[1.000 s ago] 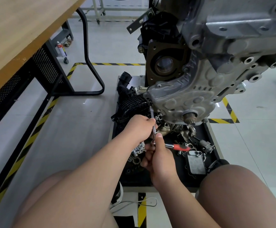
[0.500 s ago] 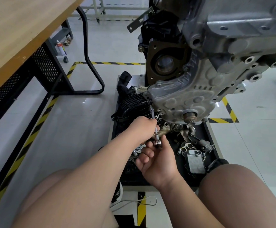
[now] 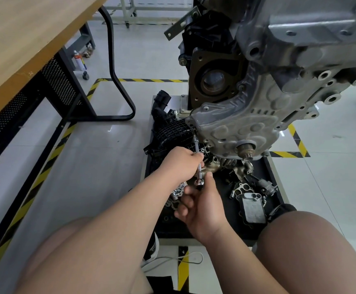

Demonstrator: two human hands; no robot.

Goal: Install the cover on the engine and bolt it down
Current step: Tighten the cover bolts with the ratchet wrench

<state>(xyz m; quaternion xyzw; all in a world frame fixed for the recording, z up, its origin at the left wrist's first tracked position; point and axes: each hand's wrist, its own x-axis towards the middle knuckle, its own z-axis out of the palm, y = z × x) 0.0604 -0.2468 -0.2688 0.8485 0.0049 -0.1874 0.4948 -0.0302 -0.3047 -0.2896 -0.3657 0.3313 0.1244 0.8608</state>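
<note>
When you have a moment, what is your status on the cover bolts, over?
Left hand grips slim steel extension bar mid-shaft; right hand pinches its lower end. Tip at lower-left corner of grey cast-metal cover. Nothing in the way.

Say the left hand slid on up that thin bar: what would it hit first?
The left hand would likely meet the grey cover, where the bar ends, though depth is unclear.

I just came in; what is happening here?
A person is bolting the grey cast-metal cover onto the engine. The left hand grips the slim chrome extension bar at its middle, and the right hand pinches its lower end. The bar's tip sits against the cover's edge. Loose metal parts lie in the black tray.
</note>
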